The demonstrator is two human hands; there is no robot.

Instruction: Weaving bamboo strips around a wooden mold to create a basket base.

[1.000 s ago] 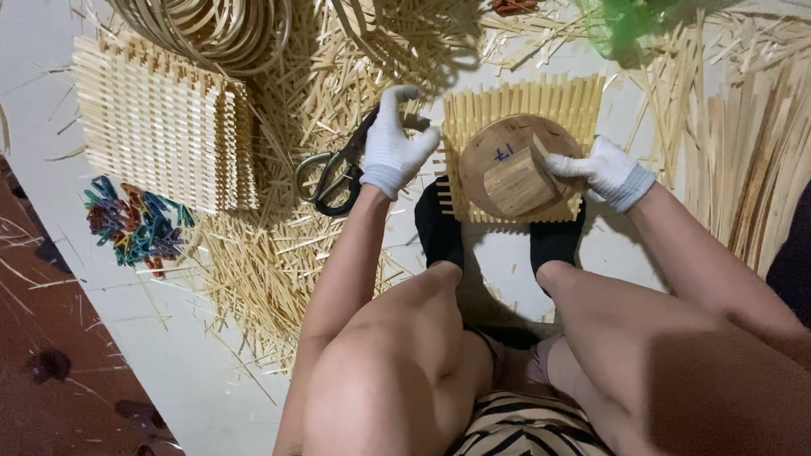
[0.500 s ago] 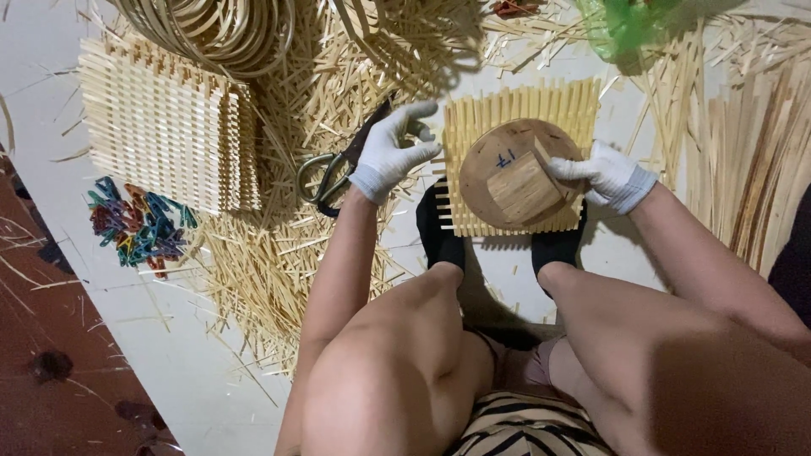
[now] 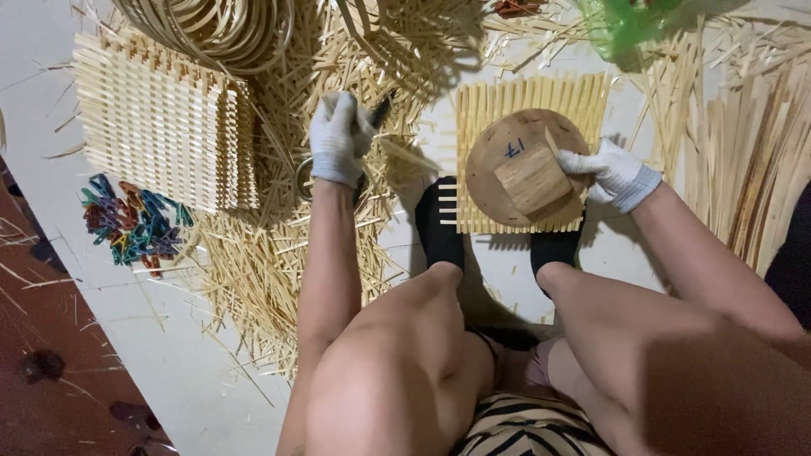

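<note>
A: While I'm sitting over the mat (image 3: 532, 101), what are my hands doing?

B: As for me, my left hand (image 3: 338, 139) is clenching around the shears (image 3: 372, 118), out on the loose strips (image 3: 279, 245) left of the mat. My right hand (image 3: 610, 175) is gripping the wood block (image 3: 532, 179) on the round disc (image 3: 515, 160), pressing it onto the mat. Both socked feet are pinning the mat's near edge.

A: Risks?

B: I'm judging the disc could be sliding if my right grip is easing; the slats are sticking out free on all sides and could be splaying. Shears are passing close to my left foot (image 3: 439, 224), so a snag on stray strips could be jerking them.

A: Room?

B: Left side is getting crowded: finished mat (image 3: 160, 135), clips (image 3: 135, 224), hoops (image 3: 211, 29). Right is filling with long strips (image 3: 752, 152). Open floor is lying only in the narrow gap between mat and scrap, and just beyond my feet.
</note>
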